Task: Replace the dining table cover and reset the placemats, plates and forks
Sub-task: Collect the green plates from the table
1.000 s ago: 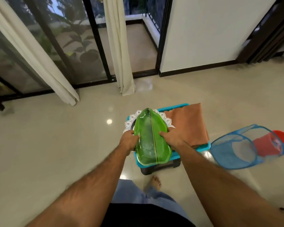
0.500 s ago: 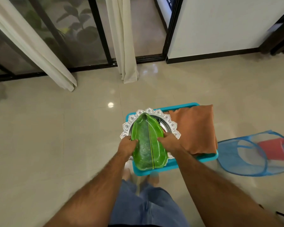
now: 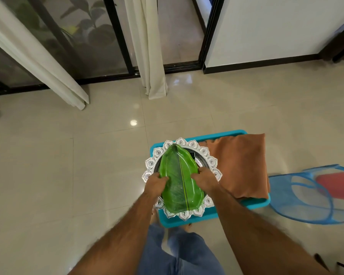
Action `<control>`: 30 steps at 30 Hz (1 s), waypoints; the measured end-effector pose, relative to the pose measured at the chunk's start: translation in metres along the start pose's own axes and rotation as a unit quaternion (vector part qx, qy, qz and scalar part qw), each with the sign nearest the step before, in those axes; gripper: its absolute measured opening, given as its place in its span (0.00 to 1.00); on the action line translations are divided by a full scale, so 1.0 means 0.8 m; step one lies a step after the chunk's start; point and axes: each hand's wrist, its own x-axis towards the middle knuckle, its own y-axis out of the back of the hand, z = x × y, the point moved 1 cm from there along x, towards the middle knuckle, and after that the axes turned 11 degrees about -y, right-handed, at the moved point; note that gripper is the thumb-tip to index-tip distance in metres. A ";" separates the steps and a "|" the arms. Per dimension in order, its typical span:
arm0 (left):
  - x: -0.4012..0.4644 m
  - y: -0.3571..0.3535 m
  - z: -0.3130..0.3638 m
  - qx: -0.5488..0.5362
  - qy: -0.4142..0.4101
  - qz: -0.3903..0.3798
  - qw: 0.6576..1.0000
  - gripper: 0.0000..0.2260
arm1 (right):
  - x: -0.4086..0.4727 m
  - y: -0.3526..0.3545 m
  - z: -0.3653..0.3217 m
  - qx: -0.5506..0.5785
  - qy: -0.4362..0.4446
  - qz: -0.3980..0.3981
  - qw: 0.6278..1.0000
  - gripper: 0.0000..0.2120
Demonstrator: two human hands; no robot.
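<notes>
Left hand (image 3: 156, 182) and right hand (image 3: 204, 180) grip opposite long edges of green leaf-shaped plate (image 3: 180, 178), lower centre of frame. Beneath: silver scalloped placemat (image 3: 212, 162), blue tray (image 3: 189, 220), folded orange cloth (image 3: 240, 165) just right. No readable writing.

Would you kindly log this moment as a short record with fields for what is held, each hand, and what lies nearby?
held item: green leaf-shaped plate, gripped at both side edges
left hand: left hand grips the plate's left edge
right hand: right hand grips its right edge
beneath: round silver placemat with petal rim, on a teal stool
beside: folded orange cloth on the stool, right of the placemat
floor right: blue mesh basket lying on its side
</notes>
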 end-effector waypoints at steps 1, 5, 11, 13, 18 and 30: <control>0.003 0.000 -0.002 0.000 0.003 -0.001 1.000 0.05 | 0.003 -0.002 0.000 0.003 0.002 -0.001 1.000 0.03; 0.009 0.000 -0.005 0.013 0.010 -0.007 1.000 0.05 | 0.009 -0.004 -0.002 0.003 0.000 -0.007 1.000 0.08; 0.001 0.001 0.001 0.012 0.003 0.000 1.000 0.08 | 0.006 -0.005 -0.001 -0.017 0.007 0.005 1.000 0.09; -0.009 0.002 0.008 0.031 -0.009 0.005 0.999 0.10 | -0.002 -0.003 -0.002 -0.038 0.011 0.005 0.999 0.12; -0.038 0.011 0.034 0.093 -0.068 0.043 0.992 0.17 | -0.036 0.015 -0.006 -0.084 0.026 0.042 0.995 0.17; -0.120 -0.021 0.127 0.167 -0.245 -0.035 0.954 0.14 | -0.148 0.073 0.034 0.087 0.064 0.132 0.985 0.18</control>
